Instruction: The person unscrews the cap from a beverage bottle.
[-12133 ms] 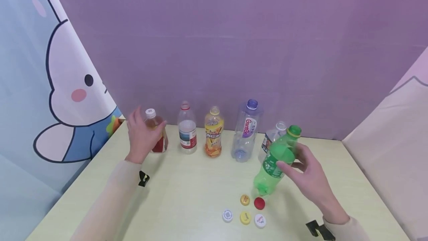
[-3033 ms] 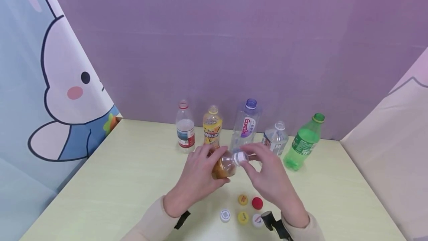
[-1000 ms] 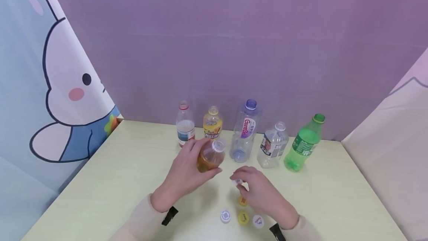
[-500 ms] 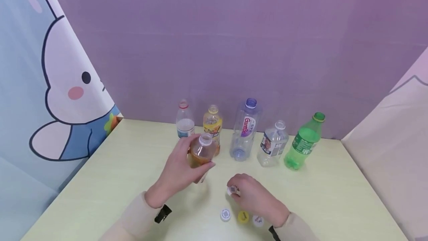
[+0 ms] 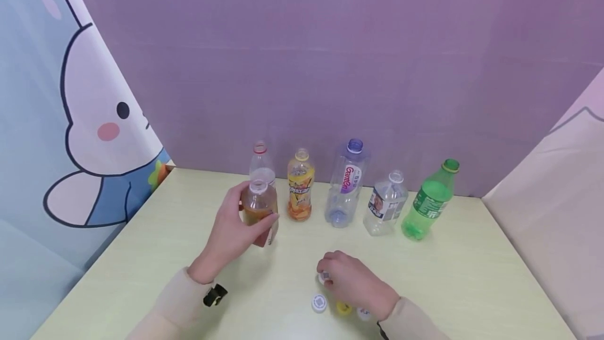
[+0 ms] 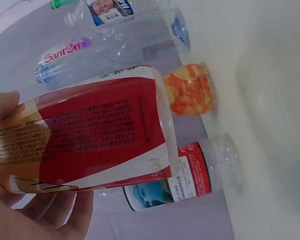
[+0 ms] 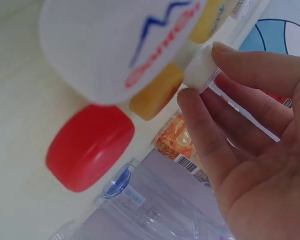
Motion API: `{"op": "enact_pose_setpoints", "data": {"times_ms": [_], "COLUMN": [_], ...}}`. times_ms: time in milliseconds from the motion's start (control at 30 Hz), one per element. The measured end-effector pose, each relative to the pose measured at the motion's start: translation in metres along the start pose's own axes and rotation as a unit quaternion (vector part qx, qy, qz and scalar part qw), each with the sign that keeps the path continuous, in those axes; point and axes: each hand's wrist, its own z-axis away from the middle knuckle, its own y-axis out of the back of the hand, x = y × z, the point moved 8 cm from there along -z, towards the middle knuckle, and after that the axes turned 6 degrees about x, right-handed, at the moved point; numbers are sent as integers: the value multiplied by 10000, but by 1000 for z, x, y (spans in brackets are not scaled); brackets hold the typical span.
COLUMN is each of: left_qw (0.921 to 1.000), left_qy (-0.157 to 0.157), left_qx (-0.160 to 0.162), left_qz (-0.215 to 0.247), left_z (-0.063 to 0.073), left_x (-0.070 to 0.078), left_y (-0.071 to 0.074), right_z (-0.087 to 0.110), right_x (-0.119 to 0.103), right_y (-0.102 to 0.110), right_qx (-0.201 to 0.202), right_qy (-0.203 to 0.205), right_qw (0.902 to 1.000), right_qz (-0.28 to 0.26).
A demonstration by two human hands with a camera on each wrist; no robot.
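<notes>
My left hand (image 5: 231, 236) grips an uncapped bottle (image 5: 258, 204) around its side, thumb in front. Its red and orange label (image 6: 100, 132) fills much of the left wrist view, and its base is tilted off the table. Between thumb and fingertips, my right hand (image 5: 355, 283) pinches a white bottle cap (image 7: 200, 69), low over the table by the loose caps. Near it lie a white cap (image 5: 319, 303), a yellow cap (image 5: 343, 308) and another white cap (image 5: 364, 314). A red cap (image 7: 90, 147) and a gold cap (image 7: 156, 95) show in the right wrist view, hidden by my hand in the head view.
Along the back of the table (image 5: 141, 266) stand uncapped bottles: a red-necked one (image 5: 262, 164) partly behind the held bottle, an orange drink bottle (image 5: 300, 188), a tall bluish one (image 5: 346, 188), a squat clear one (image 5: 386, 206) and a green one (image 5: 427, 203). A purple backdrop (image 5: 330, 67) rises behind.
The green bottle was set down at the right end. The left hand brought its bottle to the middle, the right hand took off the cap. Since then bottle moved left, cap moved down.
</notes>
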Motion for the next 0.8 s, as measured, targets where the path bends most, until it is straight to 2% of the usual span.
{"op": "enact_pose_setpoints", "data": {"times_ms": [133, 267, 400, 600, 800], "left_qw": [9996, 9978, 9965, 9956, 9950], "left_qy": [-37, -48, 46, 178, 552], "left_qx": [237, 593, 803, 919, 824], "left_qz": [130, 283, 224, 23, -90], "left_z": [-3, -9, -15, -26, -37], "left_x": [-5, -12, -20, -31, -46], "left_y": [7, 18, 28, 44, 48], "right_z": [0, -1, -2, -4, -4], "right_x": [-1, -4, -6, -6, -6], "right_y": [0, -2, -4, -5, -8], "right_qx": [-53, -39, -39, -58, -82], "right_qy": [-21, 124, 214, 222, 259], "right_qw": [9999, 9997, 9992, 9991, 9991], "right_qz": [113, 230, 321, 354, 322]}}
